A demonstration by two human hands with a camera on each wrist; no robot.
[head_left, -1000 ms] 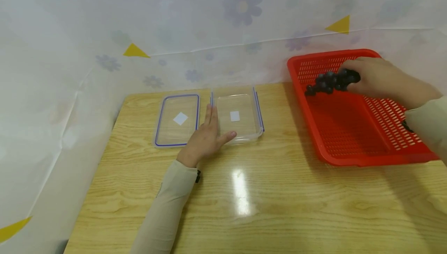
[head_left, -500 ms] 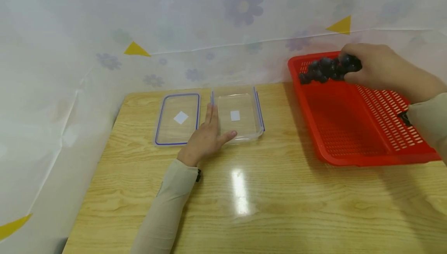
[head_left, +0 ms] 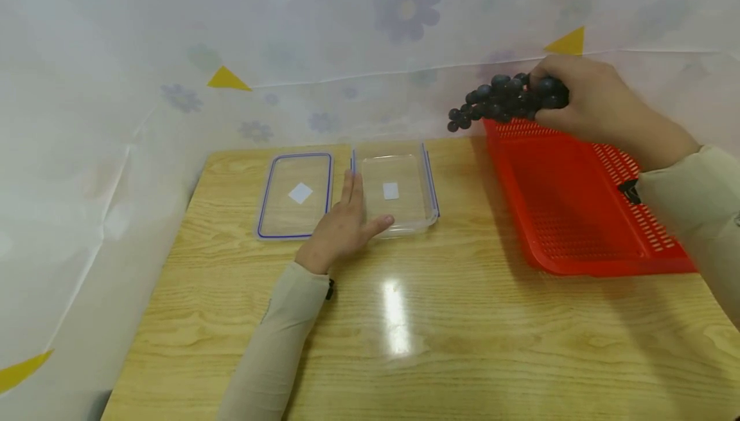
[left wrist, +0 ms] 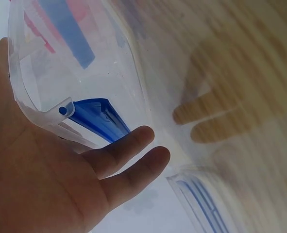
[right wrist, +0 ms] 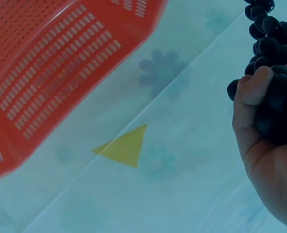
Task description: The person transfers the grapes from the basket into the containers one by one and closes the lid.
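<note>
Dark grapes in a bunch (head_left: 503, 96) hang in the air above the far left corner of the red basket (head_left: 528, 241). My right hand (head_left: 595, 96) grips the thick end of the bunch, and the thin end points left. In the right wrist view, curled fingers (right wrist: 252, 97) wrap round the grapes (right wrist: 272, 46). My left hand (head_left: 341, 225) lies at the near left side of the clear plastic container (head_left: 405, 212), its fingers straight and thumb spread along the near side. The left wrist view has two straight fingers (left wrist: 133, 174) beside the container's blue-edged clip (left wrist: 102, 119).
A clear lid (head_left: 289, 222) with a blue seal lies flat left of the container. Both bear a small white label. The wooden table (head_left: 462, 344) ends at a flower-patterned sheet (head_left: 347, 35) at the back and left, marked with yellow triangles (head_left: 227, 79).
My right hand has lifted the bunch of grapes up out of the red basket and carried it left, past the basket's rim. The left hand has stayed at the container.
</note>
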